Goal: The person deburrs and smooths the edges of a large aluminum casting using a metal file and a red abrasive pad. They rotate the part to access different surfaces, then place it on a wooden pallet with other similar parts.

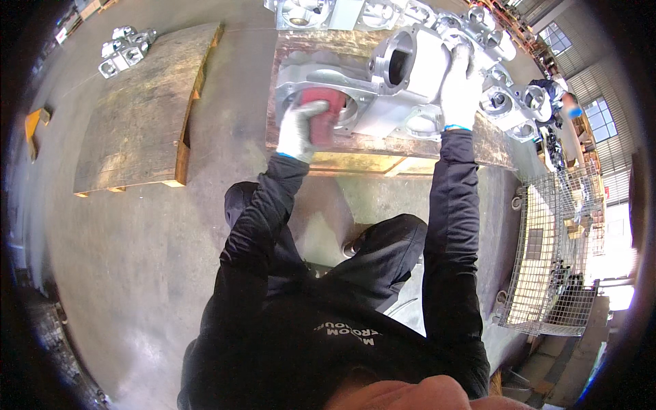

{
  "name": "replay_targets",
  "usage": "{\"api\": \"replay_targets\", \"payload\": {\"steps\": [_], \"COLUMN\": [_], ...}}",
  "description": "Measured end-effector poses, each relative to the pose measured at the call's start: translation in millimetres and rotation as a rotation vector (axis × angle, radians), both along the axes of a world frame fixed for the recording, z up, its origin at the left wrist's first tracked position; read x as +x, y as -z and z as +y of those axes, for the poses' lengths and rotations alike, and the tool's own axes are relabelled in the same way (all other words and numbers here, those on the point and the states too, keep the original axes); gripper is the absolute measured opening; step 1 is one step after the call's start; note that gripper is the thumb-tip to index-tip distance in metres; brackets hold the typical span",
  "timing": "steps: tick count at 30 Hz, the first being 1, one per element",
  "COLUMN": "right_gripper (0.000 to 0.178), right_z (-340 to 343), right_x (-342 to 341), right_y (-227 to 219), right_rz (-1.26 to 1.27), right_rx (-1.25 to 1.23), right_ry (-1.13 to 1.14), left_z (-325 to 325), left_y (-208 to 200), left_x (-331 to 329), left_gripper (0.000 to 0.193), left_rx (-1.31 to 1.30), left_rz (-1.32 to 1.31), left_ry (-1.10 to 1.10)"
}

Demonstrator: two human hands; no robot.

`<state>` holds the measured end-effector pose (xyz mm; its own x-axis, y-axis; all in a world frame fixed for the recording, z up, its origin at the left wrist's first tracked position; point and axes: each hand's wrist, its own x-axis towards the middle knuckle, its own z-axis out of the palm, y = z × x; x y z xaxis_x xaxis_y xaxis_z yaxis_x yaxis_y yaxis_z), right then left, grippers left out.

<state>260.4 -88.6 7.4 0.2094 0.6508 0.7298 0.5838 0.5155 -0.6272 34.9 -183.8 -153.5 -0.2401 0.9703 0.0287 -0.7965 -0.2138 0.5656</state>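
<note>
My left hand [296, 131], in a white glove, is closed round a red pad [326, 115], blurred by motion, against the near left part of a large silver metal casting [378, 116]. The casting has round openings, a raised cylindrical collar and flat flanges. It lies on a wooden pallet [335, 141] in front of me. My right hand [460, 87], also gloved in white, grips the casting's right side, its fingers reaching forward over the metal. The fingertips' exact contact is hard to make out in the glare.
More silver castings [304, 12] crowd the pallet's far and right sides. To the left, another wooden pallet [140, 109] has a small group of castings [126, 51] beyond it. A wire mesh cage [550, 253] stands at right. Farther off at right is another person [555, 96].
</note>
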Motion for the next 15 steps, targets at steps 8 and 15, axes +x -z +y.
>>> {"api": "replay_targets", "payload": {"steps": [8,15], "right_gripper": [0.058,0.060], "right_z": [5,-17], "right_x": [-2,21], "right_y": [1,25], "right_rz": [-0.012,-0.023], "right_rx": [-0.044,0.068], "right_ry": [-0.005,-0.098], "left_z": [18,-2], "left_y": [28,30], "left_x": [46,-13], "left_gripper": [0.027,0.024], "left_rx": [0.001,0.161], "left_rz": [1.066,2.340], "left_ry": [-0.465,-0.361]}}
